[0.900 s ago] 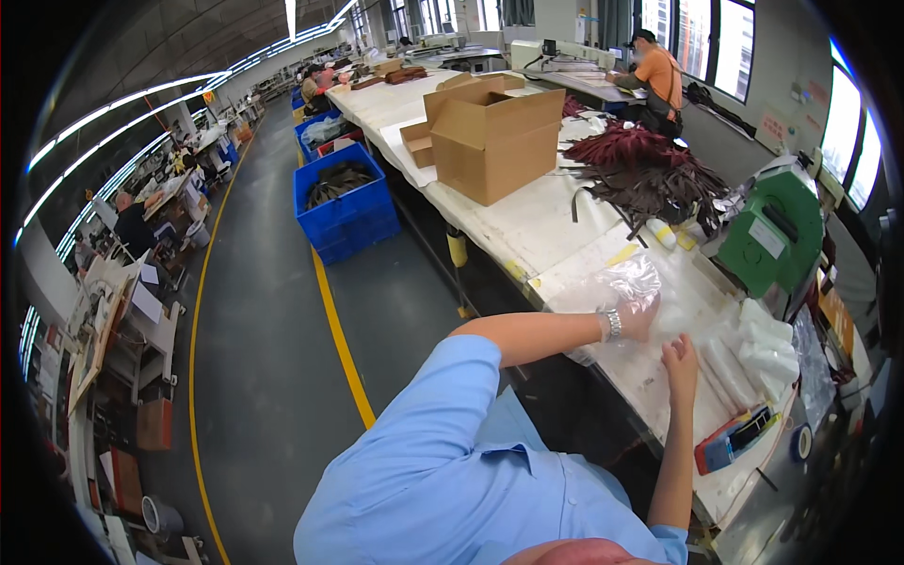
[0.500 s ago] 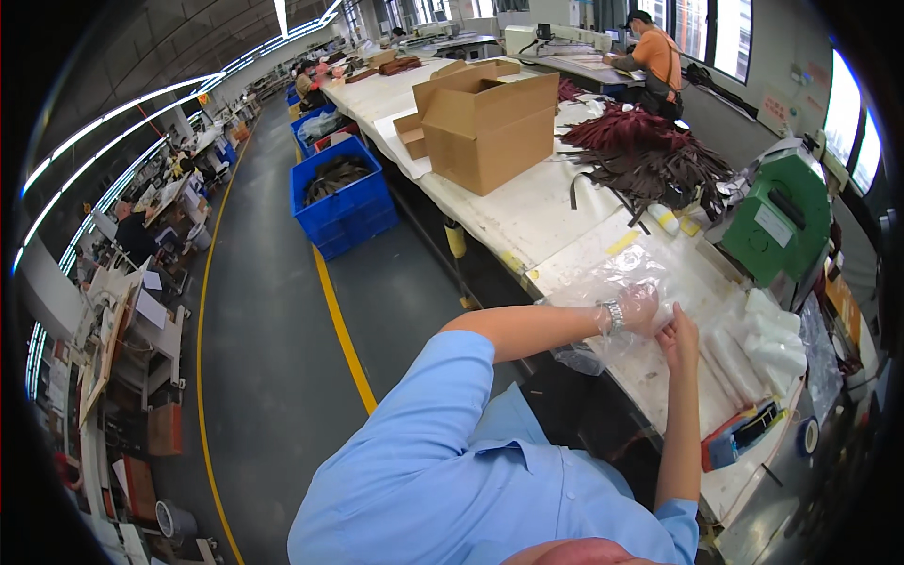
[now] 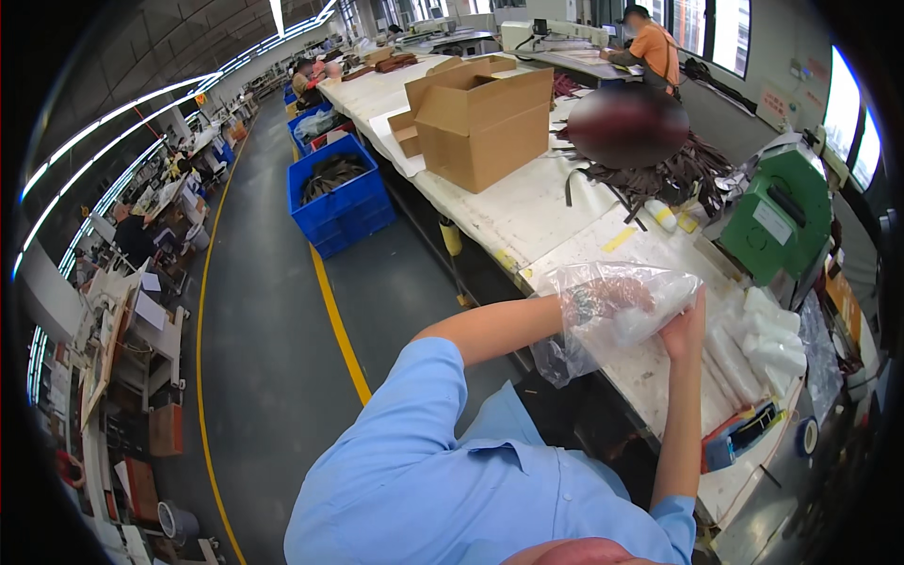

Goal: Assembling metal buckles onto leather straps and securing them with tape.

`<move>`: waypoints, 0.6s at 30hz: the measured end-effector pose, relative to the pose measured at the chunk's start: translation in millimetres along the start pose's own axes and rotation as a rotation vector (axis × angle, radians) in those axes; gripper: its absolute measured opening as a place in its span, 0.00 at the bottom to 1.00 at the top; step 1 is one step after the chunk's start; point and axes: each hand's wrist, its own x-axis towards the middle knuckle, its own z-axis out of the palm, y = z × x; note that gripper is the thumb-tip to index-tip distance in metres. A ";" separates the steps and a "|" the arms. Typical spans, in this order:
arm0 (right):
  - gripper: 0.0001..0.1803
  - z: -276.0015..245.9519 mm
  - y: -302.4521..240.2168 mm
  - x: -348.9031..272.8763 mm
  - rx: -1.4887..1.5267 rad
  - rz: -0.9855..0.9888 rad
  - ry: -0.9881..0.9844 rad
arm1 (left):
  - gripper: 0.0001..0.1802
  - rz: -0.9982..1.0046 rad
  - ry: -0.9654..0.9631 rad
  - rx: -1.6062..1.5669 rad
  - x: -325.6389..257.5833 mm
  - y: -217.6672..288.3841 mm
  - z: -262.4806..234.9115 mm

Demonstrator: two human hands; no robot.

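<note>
A clear plastic bag (image 3: 582, 331) is held up over the near edge of the worktable. My left hand (image 3: 617, 294) is inside it, wrist and all, and shows through the crinkled film; glare veils its fingers. A whitish bundle (image 3: 642, 322) lies beside those fingers within the bag, too blurred by the plastic to name. At the bag's right end, my right hand (image 3: 682, 331) is closed on the plastic from outside.
White wrapped rolls (image 3: 774, 330) lie right of my hands, near a green machine (image 3: 777, 215). Beyond stand a cardboard box (image 3: 485, 137) and dark leather-like strips (image 3: 673, 179). A blue crate (image 3: 344, 212) sits on the floor left of the table (image 3: 556, 221). A person in orange works far off.
The bag has opened out and now covers my left hand and wrist, which were bare outside it. My right hand has risen slightly along the bag's right end.
</note>
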 end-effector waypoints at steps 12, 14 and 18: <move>0.24 -6.6 7.5 36.6 0.074 0.036 -0.041 | 0.43 -0.059 0.069 0.105 -61.0 36.0 25.5; 0.23 -2.7 12.4 47.5 0.070 0.077 -0.058 | 0.41 -0.040 0.093 0.145 -71.2 38.9 24.9; 0.23 -6.5 18.1 76.4 -0.018 -0.073 0.044 | 0.34 -0.044 0.131 -0.339 -102.6 33.5 32.8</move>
